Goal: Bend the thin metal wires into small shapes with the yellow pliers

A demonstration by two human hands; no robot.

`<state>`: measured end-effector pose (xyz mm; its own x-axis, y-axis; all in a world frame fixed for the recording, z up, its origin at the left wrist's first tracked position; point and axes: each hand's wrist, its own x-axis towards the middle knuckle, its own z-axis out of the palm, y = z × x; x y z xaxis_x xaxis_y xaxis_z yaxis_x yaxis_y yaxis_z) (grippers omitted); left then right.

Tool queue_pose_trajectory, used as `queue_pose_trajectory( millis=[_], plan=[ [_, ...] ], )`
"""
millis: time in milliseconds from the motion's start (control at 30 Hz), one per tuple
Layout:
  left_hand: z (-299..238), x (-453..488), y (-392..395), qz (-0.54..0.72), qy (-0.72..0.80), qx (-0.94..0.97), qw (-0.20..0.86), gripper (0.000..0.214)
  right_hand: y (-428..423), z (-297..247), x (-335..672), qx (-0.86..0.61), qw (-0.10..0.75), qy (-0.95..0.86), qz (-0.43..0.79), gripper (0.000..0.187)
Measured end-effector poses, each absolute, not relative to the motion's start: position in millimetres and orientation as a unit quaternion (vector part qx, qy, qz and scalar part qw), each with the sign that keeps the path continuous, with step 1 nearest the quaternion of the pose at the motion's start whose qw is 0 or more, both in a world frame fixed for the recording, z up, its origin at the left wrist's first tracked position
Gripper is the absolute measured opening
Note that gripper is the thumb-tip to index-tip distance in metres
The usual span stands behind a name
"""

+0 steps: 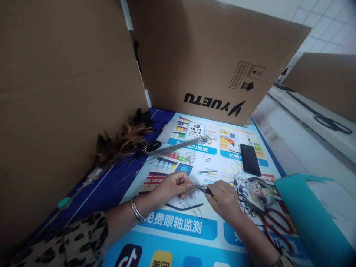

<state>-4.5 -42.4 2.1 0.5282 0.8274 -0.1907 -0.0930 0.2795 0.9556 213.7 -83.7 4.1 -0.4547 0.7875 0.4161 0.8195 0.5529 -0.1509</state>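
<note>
My left hand (178, 185), with a silver bangle at the wrist, is closed in a pinch on a piece of thin wire (194, 184). My right hand (226, 200) grips a pair of pliers (204, 189), dark-jawed with a bit of yellow on the handle. The pliers' jaws point left and meet the wire close to my left fingertips; exactly how they touch it is too small to tell. Below my left hand lies a loose tangle of fine wire (183, 202). A few short straight wires (208, 171) rest just beyond both hands.
A bundle of long straight wires (180, 145) lies farther back, near brown feathers (122, 137). To the right are a black phone (250, 159), a round tape roll (261, 191), red-handled scissors (278, 222) and a teal folder (311, 215). Cardboard walls (211, 55) stand behind and left.
</note>
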Motion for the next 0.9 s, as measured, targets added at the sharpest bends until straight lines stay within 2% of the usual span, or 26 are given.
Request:
queue_pose_trajectory(
  millis=[400,900],
  plan=[
    [3,-5,-42,0.317,0.343,0.496,0.732,0.020,-84,2,211,-0.485,0.250,-0.837,-0.023,0.015],
    [2,-5,-42,0.340,0.325,0.492,0.733,0.013,-86,-7,207,-0.521,0.267,-0.809,0.055,0.014]
  ],
)
